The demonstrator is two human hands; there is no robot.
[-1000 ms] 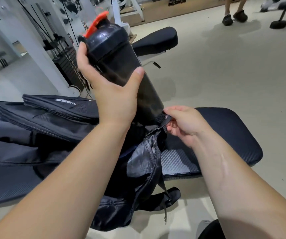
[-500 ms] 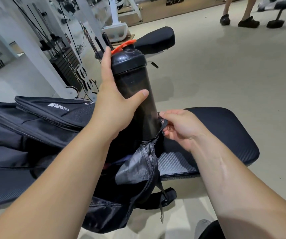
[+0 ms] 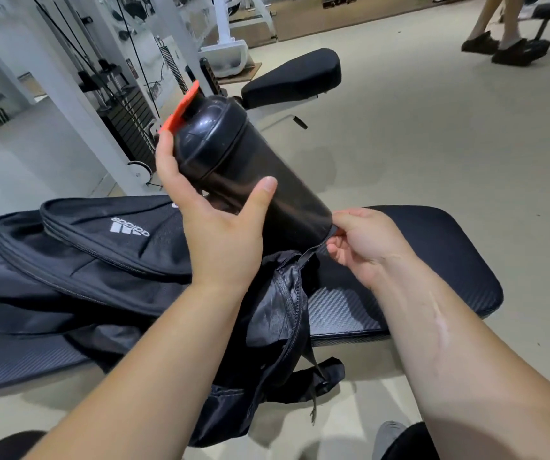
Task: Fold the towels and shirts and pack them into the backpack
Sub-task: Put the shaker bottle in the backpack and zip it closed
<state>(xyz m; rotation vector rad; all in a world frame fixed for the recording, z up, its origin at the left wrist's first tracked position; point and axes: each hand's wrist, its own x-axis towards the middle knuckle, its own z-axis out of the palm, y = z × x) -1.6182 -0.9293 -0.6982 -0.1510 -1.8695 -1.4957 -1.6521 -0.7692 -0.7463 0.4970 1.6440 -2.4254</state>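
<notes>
A black backpack (image 3: 101,260) with a white logo lies on a black padded bench (image 3: 433,260), its right side facing me. My left hand (image 3: 220,234) grips a black shaker bottle (image 3: 253,171) with an orange flip cap; the bottle tilts to the upper left, and its base sits at the mouth of the backpack's side pocket. My right hand (image 3: 363,244) pinches the pocket's edge beside the bottle's base and holds it apart. No towels or shirts show; the backpack's inside is hidden.
A backpack strap (image 3: 320,376) hangs below the bench's front edge. A second black bench pad (image 3: 293,78) stands behind. A white cable machine with a weight stack (image 3: 127,127) is at the back left. Another person's feet (image 3: 506,48) are at the far right on the beige floor.
The bottle has tipped from nearly upright to leaning toward the upper left, its base staying at the pocket mouth. My right hand still holds the pocket's edge. The view shifted slightly.
</notes>
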